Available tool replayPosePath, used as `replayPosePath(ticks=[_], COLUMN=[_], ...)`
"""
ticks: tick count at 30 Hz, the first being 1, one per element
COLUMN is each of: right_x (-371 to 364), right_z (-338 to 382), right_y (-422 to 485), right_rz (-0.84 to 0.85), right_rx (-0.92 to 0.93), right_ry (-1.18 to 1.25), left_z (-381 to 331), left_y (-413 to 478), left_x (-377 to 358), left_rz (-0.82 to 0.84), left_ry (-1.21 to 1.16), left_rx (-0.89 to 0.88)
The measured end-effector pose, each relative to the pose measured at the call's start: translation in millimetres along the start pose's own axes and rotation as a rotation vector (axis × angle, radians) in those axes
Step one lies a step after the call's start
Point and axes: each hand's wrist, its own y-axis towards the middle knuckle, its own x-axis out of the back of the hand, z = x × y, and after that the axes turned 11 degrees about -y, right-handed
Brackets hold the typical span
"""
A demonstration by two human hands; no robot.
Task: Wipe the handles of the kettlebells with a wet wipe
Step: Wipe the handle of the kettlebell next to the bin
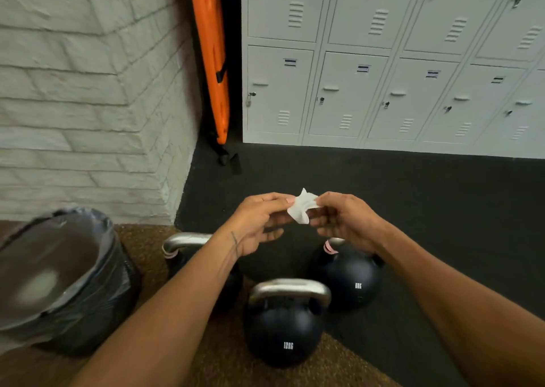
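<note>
Both of my hands pinch a small crumpled white wet wipe (302, 207) in the air above the floor. My left hand (259, 221) holds its left edge and my right hand (343, 218) holds its right edge. Three black kettlebells with steel handles stand below. The nearest kettlebell (284, 327) shows its whole handle (290, 288). A second kettlebell (352, 277) sits to the right, its handle mostly hidden by my right hand. My left forearm covers most of the third kettlebell (181, 243) on the left.
A bin lined with a grey bag (63, 280) stands at the left, close to the kettlebells. A white brick wall (88, 106) rises behind it. Grey lockers (383, 77) line the back, with an orange board (211, 56) leaning in the corner. The floor (413, 195) is dark rubber.
</note>
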Motion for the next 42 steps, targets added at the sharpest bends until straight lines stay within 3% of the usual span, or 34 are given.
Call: replayPosePath(ticks=[10,15,22,28,33,38,42], right_x=[-54,-84,-108,-116,-124,-145,-157], right_z=[-16,-15,-16,-15,-10,-10,-20], right_y=[29,39,48,62,73,83,92], right_rz=[-0.031,0.102,0.169,0.02,0.04,-0.033,-0.158], right_rx=[-0.031,-0.078,-0.075,-0.096,-0.065,-0.061,-0.023], right_ry=[0.054,0.102,0.078,0.179,0.089,0.091,-0.047], left_z=[12,9,-1,-5,-13,-1,10], left_y=[-8,-8,-3,-2,-8,4,7], left_x=[51,66,80,95,112,129,142], left_rz=[-0.236,-0.305,-0.388,-0.404,-0.279,-0.444,-0.48], left_ry=[-0.05,0.055,0.019,0.079,0.094,-0.02,-0.119], left_rx=[-0.069,-0.15,-0.089,-0.109,-0.071,-0.139,-0.136])
